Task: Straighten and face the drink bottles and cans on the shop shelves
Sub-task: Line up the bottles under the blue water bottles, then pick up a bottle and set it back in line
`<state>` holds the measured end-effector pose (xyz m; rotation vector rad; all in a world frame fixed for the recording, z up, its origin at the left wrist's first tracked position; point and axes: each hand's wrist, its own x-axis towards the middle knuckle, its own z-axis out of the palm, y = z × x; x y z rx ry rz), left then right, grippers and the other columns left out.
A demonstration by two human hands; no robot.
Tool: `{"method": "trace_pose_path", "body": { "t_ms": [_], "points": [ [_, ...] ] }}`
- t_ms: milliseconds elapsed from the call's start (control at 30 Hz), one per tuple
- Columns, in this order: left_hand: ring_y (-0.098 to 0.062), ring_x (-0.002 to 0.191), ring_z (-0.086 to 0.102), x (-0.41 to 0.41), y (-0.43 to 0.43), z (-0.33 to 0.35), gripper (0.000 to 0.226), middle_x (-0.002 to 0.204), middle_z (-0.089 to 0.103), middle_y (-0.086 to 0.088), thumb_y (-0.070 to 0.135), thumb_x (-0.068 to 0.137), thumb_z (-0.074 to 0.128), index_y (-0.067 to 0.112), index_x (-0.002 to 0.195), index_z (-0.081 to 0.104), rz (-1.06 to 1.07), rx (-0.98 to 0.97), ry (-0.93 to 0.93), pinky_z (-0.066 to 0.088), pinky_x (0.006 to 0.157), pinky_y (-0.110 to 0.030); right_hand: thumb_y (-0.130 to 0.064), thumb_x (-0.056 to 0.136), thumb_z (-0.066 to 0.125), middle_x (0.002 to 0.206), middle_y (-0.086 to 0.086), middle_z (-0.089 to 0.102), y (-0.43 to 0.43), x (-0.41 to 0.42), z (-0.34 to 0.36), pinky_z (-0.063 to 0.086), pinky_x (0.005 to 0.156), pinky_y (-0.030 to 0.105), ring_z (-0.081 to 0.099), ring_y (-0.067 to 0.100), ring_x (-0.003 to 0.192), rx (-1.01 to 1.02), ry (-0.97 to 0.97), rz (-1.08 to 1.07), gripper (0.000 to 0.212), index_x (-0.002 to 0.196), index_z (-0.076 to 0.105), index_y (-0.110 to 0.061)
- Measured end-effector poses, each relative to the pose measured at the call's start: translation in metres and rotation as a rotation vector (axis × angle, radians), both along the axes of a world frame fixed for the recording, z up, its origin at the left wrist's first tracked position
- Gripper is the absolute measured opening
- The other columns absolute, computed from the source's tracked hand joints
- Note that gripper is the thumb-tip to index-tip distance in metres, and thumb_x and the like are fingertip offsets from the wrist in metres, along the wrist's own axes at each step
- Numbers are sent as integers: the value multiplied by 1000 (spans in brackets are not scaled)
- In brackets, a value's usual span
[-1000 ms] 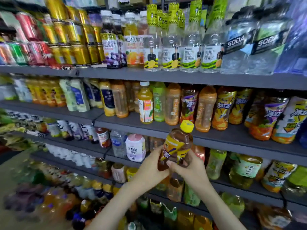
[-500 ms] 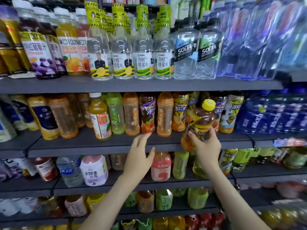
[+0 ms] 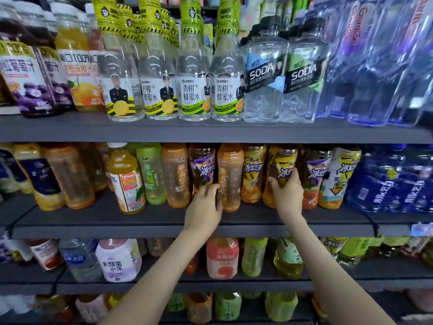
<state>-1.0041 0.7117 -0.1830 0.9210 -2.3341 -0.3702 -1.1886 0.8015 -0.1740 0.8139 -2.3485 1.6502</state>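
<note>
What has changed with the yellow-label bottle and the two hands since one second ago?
The right hand carried the yellow-label iced tea bottle up and set it in the middle shelf row. The left hand let go and now touches the orange bottle. Other bottles look unmoved.
</note>
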Motion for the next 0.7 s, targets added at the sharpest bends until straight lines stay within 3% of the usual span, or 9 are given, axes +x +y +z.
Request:
{"method": "trace_pose_path", "body": {
  "t_ms": [100, 200, 267, 333, 433, 567, 700],
  "points": [
    [-24, 117, 50, 3, -6, -1, 40, 134, 44, -2, 25, 95, 48, 21, 135, 42, -5, 7, -1, 48, 82, -35, -11, 86, 67, 145, 25, 34, -7, -7, -11, 32, 110, 45, 34, 38, 135, -24, 37, 2, 78, 146, 19, 2],
    [-23, 114, 52, 19, -11, -1, 39, 133, 45, -1, 26, 96, 47, 21, 135, 43, 18, -11, 23, 48, 79, -34, -2, 84, 65, 149, 25, 24, -7, 13, -14, 19, 115, 32, 22, 34, 140, -110, 78, -23, 83, 147, 12, 3],
    [-23, 110, 53, 37, -17, -1, 38, 133, 47, -1, 28, 97, 46, 22, 134, 44, 70, -4, 48, 48, 78, -35, 3, 80, 67, 142, 31, 30, -7, 39, -17, 20, 112, 31, 28, 40, 132, -186, 197, -83, 80, 144, 18, 8],
    [-25, 106, 56, 61, -25, -5, 36, 127, 52, -2, 28, 96, 48, 22, 131, 47, 141, 9, 79, 48, 77, -35, 8, 76, 67, 129, 36, 40, -13, 72, -24, 27, 104, 41, 38, 45, 116, -195, 292, -72, 73, 137, 27, 12],
    [-29, 97, 60, 105, -46, -17, 31, 113, 60, -6, 26, 92, 50, 18, 122, 55, 261, 21, 131, 51, 73, -39, 9, 76, 66, 115, 27, 48, -36, 130, -39, 38, 94, 48, 42, 38, 107, -106, 301, 192, 56, 126, 42, 8],
    [-24, 98, 58, 168, -76, -29, 24, 110, 59, -4, 19, 92, 52, 16, 116, 58, 351, 24, 183, 49, 73, -38, 1, 82, 65, 97, 5, 47, -78, 209, -44, 34, 78, 20, 52, 33, 94, -32, 311, 485, 28, 108, 55, 0],
    [-25, 93, 59, 238, -115, -33, 23, 107, 59, -5, 21, 95, 49, 15, 116, 58, 367, -18, 158, 46, 68, -36, 6, 80, 65, 100, 3, 48, -124, 288, -38, 31, 75, -3, 50, 20, 92, -48, 282, 597, 31, 109, 57, 1]
  ]
}}
